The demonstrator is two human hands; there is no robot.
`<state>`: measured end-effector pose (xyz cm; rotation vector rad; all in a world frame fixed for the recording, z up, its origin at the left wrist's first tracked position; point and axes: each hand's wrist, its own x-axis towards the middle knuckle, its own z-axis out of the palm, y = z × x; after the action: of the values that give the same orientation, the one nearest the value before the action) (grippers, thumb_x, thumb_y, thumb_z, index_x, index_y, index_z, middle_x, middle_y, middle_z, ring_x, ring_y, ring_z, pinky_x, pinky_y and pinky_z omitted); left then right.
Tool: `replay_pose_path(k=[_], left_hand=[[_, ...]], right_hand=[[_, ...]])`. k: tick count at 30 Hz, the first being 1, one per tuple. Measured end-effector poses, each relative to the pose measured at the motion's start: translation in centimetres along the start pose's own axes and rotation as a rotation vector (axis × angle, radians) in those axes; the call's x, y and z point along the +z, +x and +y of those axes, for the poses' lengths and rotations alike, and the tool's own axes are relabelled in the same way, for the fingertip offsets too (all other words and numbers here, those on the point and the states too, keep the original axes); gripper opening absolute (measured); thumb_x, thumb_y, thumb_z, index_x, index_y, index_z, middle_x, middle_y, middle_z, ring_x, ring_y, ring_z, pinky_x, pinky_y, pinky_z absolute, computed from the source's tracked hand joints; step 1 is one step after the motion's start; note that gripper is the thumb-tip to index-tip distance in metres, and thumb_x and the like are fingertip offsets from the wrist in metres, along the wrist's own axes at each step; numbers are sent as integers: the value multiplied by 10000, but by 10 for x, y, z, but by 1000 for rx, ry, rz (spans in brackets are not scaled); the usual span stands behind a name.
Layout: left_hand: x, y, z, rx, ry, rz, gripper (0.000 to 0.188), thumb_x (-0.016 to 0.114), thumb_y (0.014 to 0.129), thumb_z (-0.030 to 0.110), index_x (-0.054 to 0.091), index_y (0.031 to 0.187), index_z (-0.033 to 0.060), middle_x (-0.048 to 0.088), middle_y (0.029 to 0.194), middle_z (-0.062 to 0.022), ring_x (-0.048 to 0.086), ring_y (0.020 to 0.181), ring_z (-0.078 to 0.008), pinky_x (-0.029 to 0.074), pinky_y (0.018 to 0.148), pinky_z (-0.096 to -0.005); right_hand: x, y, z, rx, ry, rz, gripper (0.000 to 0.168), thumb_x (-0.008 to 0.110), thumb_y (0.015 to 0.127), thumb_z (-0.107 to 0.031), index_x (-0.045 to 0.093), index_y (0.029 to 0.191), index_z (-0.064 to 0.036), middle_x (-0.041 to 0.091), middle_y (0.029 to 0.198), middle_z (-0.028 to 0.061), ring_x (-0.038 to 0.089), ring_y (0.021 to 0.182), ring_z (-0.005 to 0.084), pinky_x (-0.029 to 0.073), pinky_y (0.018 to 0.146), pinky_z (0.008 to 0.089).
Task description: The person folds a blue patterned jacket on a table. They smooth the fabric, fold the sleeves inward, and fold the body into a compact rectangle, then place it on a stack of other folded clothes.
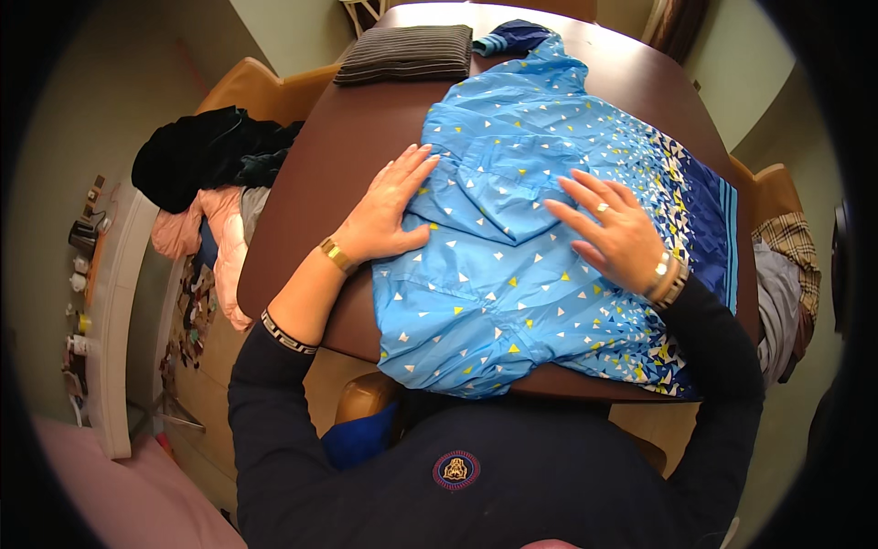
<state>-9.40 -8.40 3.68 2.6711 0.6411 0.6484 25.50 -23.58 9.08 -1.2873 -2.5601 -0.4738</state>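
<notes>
Spread across the dark brown table (288, 226) is a light blue jacket (521, 267) with white and yellow triangles. Its striped navy hem (713, 226) lies to the right, and a sleeve with a navy end (521, 36) reaches toward the far side. Wrinkled fabric, perhaps a hood, lies folded over between my hands. My left hand (391, 206) rests flat on the jacket's left edge, thumb apart from the fingers. Over the right part of the jacket is my right hand (607, 230), fingers spread and holding nothing; whether it touches the cloth I cannot tell.
A folded dark striped cloth (408, 53) sits at the table's far left. Black (199, 158) and pink (226, 247) garments hang over a tan chair (254, 86) on the left. More clothes (782, 288) lie on a chair at right. A white counter (113, 329) stands farther left.
</notes>
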Motion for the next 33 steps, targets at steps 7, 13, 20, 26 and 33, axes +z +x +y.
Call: replay_pose_path(k=[7,13,20,26,33], left_hand=[[12,-4,-13,-44,245,-154,760,647,964,422,364,1623,170,249,1720,-104,132,1608,-328,106,1277,-559],[8,-5,-12,26,185,-1,724,628,983,526,438,1585,171,366,1669,-116,232,1585,-316,106,1266,-590],[20,-4,-7,8,275,-152,719,576,992,601,456,1576,198,342,1684,-71,202,1594,-285,112,1271,-593],[20,-3,-10,-37,230,-169,695,636,978,524,462,1578,219,331,1694,-68,195,1598,-288,91,1264,-608],[19,0,-10,-47,201,-173,695,642,977,529,461,1580,236,333,1694,-57,192,1600,-290,95,1265,-603]], right_hand=[[60,11,35,-34,-38,17,247,605,896,-106,720,1114,-100,708,1231,73,559,1352,266,419,1112,491],[-5,1,-40,-52,334,6,540,789,814,-239,648,1318,-104,585,1434,166,519,1394,367,408,1120,509],[-4,-40,-131,-392,333,-186,441,554,966,-257,599,1396,-169,484,1572,122,395,1511,302,290,1212,563],[11,-27,-166,-549,202,-60,495,499,983,-270,544,1455,-129,452,1597,113,312,1549,322,254,1249,564],[37,-11,-217,-666,-287,18,373,550,944,-325,745,1137,-73,640,1243,108,510,1289,321,385,1101,476]])
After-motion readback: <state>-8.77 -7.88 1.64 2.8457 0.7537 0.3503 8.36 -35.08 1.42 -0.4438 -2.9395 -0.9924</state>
